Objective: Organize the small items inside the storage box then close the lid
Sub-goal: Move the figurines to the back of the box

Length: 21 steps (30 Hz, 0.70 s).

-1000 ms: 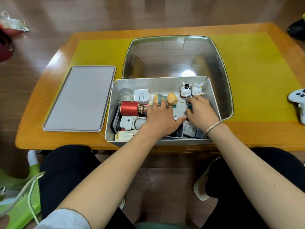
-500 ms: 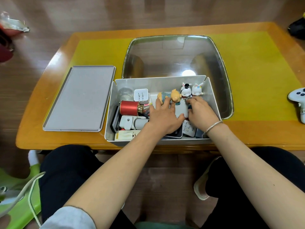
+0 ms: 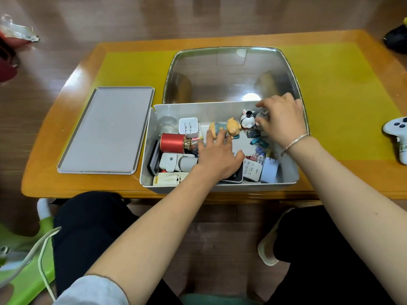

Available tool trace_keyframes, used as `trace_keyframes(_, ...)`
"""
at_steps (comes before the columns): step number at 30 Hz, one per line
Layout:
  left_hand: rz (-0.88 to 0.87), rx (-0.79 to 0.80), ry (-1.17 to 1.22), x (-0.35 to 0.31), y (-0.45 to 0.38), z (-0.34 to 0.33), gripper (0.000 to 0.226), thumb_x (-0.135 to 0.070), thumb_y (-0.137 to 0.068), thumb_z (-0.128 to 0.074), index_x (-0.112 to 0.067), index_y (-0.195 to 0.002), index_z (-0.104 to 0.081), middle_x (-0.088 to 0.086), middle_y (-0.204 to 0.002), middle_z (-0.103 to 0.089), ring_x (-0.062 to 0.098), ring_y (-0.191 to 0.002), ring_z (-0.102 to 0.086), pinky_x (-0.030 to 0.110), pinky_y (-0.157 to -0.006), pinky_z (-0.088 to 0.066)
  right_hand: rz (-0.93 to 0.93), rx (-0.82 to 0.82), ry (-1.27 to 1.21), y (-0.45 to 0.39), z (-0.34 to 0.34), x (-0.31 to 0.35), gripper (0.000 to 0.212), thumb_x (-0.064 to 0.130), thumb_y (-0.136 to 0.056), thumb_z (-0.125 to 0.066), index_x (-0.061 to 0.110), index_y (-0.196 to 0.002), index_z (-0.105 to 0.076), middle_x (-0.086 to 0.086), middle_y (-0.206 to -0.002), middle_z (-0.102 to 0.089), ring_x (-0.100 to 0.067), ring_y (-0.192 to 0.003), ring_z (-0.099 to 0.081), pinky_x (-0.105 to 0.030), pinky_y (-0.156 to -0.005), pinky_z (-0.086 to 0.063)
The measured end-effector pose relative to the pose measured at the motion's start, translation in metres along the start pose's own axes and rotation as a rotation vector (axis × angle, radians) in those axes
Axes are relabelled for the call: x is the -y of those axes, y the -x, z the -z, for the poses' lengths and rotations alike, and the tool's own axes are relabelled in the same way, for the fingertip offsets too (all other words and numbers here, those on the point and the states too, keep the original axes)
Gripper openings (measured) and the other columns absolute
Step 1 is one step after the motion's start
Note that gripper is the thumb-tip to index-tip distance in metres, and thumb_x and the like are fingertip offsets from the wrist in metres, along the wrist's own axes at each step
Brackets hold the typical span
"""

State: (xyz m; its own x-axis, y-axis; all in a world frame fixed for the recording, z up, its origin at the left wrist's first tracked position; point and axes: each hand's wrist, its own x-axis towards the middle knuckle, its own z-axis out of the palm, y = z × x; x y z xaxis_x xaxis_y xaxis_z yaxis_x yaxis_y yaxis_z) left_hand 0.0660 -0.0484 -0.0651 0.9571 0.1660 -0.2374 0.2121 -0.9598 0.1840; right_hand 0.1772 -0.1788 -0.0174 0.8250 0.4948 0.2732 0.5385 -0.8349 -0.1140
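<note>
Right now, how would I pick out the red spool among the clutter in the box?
Find the grey storage box at the table's near edge, then its left end. The red spool lies on its side in front of the white charger, the only red, gold-capped cylinder there.

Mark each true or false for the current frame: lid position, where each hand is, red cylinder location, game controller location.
1. The flat grey plastic lid lies on the table left of the open grey storage box. True.
2. The left hand rests outside the box. False: it is inside, fingers against the lying orange-headed figurine.
3. The red metal cylinder sits in the box's left part. True.
4. The right hand touches the lid. False: it is at the box's far right corner.
5. The white game controller is inside the box. False: on the table, right.
</note>
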Motion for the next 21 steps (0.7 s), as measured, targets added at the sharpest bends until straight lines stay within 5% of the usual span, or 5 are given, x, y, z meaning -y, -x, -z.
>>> trace_keyframes(7,-0.007,-0.001,0.018,0.001,0.001,-0.001,0.068,-0.053,-0.096,-0.022,-0.014,-0.152,-0.016,0.003,-0.160,-0.005,0.037,-0.145,0.003,0.057,-0.114,-0.011,0.048,0.142,0.108,-0.027,-0.012,0.004,0.029,0.047,-0.076,-0.069,0.030,-0.099,-0.067,0.000,-0.098,-0.067,-0.026,-0.104,-0.045,-0.039,-0.082,-0.027)
trace_keyframes(21,-0.015,-0.023,0.014,0.001,0.001,-0.003,0.067,-0.051,-0.097,-0.023,-0.014,-0.152,-0.017,0.004,-0.159,-0.006,0.037,-0.145,0.002,0.057,-0.113,-0.011,-0.014,0.053,0.085,-0.023,-0.002,-0.011,0.024,0.044,-0.074,-0.073,0.025,-0.088,-0.070,0.000,-0.088,-0.069,-0.027,-0.103,-0.045,-0.038,-0.083,-0.025)
